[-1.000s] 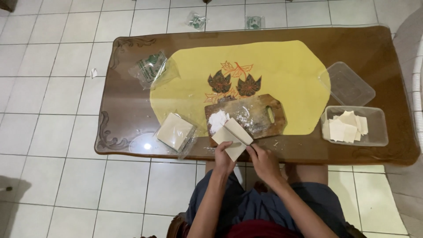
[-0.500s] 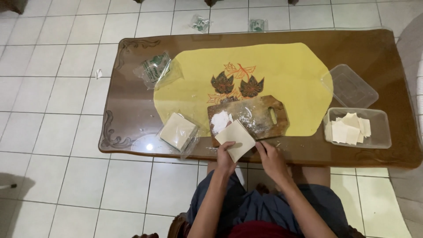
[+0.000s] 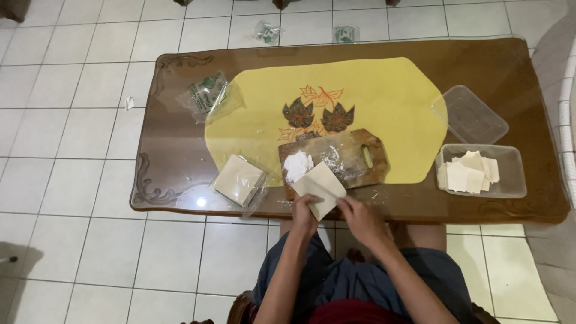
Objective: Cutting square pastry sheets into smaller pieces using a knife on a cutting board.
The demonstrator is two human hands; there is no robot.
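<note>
My left hand [image 3: 305,216] holds a pale square stack of dough wrappers [image 3: 319,187] at its near corner, just over the table's front edge. My right hand [image 3: 359,217] sits beside it, fingertips at the stack's right corner. Behind the stack lies a wooden cutting board [image 3: 354,156] dusted with flour, with a small white flour pile [image 3: 297,164] at its left end. A second pack of wrappers in clear plastic [image 3: 239,180] lies to the left on the table.
A brown glass-topped table [image 3: 180,150] carries a yellow mat with leaf print [image 3: 372,96]. At right stand a clear tub with separated wrappers [image 3: 480,174] and its lid [image 3: 471,115]. An empty plastic bag [image 3: 207,96] lies at left. Tiled floor all around.
The wrapper stack has stayed in my hands near the table's front edge, turning slightly. My right hand has shifted a little along its right corner. The view has drifted slightly.
</note>
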